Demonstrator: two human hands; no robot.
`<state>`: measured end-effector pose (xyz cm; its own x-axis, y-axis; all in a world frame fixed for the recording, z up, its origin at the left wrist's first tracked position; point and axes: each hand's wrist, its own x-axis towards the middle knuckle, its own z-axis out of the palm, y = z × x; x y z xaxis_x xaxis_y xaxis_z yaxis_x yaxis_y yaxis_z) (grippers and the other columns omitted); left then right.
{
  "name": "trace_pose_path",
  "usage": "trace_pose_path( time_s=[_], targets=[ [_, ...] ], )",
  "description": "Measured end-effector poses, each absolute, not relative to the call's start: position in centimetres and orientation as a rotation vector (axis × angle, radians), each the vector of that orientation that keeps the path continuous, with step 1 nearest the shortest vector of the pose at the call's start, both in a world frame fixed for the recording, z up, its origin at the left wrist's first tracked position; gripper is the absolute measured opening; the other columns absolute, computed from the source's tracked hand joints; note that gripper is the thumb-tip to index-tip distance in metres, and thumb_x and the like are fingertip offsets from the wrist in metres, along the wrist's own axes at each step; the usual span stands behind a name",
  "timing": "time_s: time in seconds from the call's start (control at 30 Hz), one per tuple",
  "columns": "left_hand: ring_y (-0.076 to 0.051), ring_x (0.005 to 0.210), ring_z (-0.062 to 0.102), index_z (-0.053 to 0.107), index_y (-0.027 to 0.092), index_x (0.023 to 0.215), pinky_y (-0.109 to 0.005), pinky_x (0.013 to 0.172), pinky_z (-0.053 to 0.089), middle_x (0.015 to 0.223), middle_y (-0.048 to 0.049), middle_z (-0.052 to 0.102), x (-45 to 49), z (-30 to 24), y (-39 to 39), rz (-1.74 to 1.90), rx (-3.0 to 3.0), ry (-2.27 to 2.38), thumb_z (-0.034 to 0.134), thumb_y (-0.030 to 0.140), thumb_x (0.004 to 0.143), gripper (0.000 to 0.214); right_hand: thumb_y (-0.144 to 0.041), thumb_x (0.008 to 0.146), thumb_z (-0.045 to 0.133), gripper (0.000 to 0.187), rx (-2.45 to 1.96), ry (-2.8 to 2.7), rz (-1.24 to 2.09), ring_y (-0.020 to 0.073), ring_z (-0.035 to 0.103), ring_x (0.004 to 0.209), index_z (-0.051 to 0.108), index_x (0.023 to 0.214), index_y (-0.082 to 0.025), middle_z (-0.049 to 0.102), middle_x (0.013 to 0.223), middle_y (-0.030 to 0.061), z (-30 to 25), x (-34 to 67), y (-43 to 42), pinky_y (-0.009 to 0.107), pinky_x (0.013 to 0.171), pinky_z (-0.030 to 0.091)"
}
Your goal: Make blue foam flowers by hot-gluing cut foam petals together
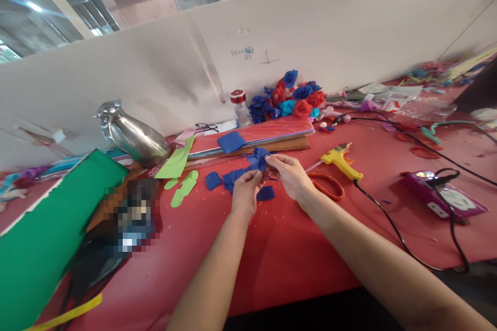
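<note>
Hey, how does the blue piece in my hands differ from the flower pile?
Your left hand and right hand hold the blue piece; the flower pile rests by the wall. The blue piece is plain blue; the flower pile mixes red, blue and turquoise. Both contain blue.

Looks moderately bright and diffuse across the red bench (pixel 279 253), darkening toward its near edge. Glares at upper left from a lamp (pixel 34 6), streaked with blue. Glints on the steel jug (pixel 135 134) and whitens in a spot on the magenta box (pixel 425 175). Separates fingers on the left hand (pixel 245 190) and right hand (pixel 289 173), yet renders the blue paper (pixel 257 156) between them softly. Stretches and tilts toward the edges. Breaks into coarse blocks at left, hiding detail.
</note>
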<state>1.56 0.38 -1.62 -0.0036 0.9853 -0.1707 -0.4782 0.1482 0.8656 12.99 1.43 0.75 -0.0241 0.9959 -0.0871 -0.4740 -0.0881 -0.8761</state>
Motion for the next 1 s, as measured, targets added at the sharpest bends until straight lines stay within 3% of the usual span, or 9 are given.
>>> trace_pose_path(
  time_s=[0.2, 0.43, 0.57, 1.0],
  targets=[
    [-0.013, 0.065, 0.063, 0.066, 0.015, 0.062, -0.028, 0.072, 0.045, 0.062, -0.0003, 0.066, 1.5, -1.7, 0.5, 1.325, 0.688, 0.941, 0.088, 0.032, 0.044, 0.033, -0.032, 0.055, 0.072, 0.016, -0.921, -0.715, 1.472, 0.0109, 0.055, 0.057, 0.068, 0.059, -0.017, 0.064, 0.057, -0.0009, 1.2, 12.9, 1.3, 0.025, 0.061, 0.043],
    [-0.013, 0.066, 0.062, 0.067, 0.015, 0.064, -0.030, 0.078, 0.045, 0.064, -0.0004, 0.066, 1.4, -2.3, 0.8, 1.336, 0.712, 0.949, 0.086, 0.031, 0.050, 0.029, -0.025, 0.053, 0.065, 0.011, -0.910, -0.701, 1.555, 0.0114, 0.055, 0.056, 0.069, 0.059, -0.016, 0.063, 0.054, 0.0001, 1.2, 13.0, 1.4, 0.026, 0.061, 0.044],
    [-0.013, 0.064, 0.062, 0.067, 0.015, 0.062, -0.030, 0.077, 0.046, 0.064, -0.0010, 0.068, 1.4, -2.2, 0.7, 1.339, 0.719, 0.933, 0.087, 0.033, 0.046, 0.031, -0.023, 0.051, 0.069, 0.008, -0.903, -0.776, 1.567, 0.0098, 0.053, 0.054, 0.067, 0.055, -0.017, 0.063, 0.055, -0.0010, 0.8, 13.1, 1.6, 0.025, 0.060, 0.042],
    [-0.015, 0.066, 0.063, 0.069, 0.016, 0.063, -0.031, 0.076, 0.045, 0.064, -0.0025, 0.069, 1.3, -2.2, 0.7, 1.321, 0.745, 0.918, 0.087, 0.034, 0.048, 0.030, -0.028, 0.049, 0.084, 0.023, -0.860, -0.839, 1.587, 0.0085, 0.052, 0.053, 0.068, 0.060, -0.017, 0.064, 0.058, -0.0015, 0.1, 13.2, 1.8, 0.027, 0.060, 0.040]
  ],
)
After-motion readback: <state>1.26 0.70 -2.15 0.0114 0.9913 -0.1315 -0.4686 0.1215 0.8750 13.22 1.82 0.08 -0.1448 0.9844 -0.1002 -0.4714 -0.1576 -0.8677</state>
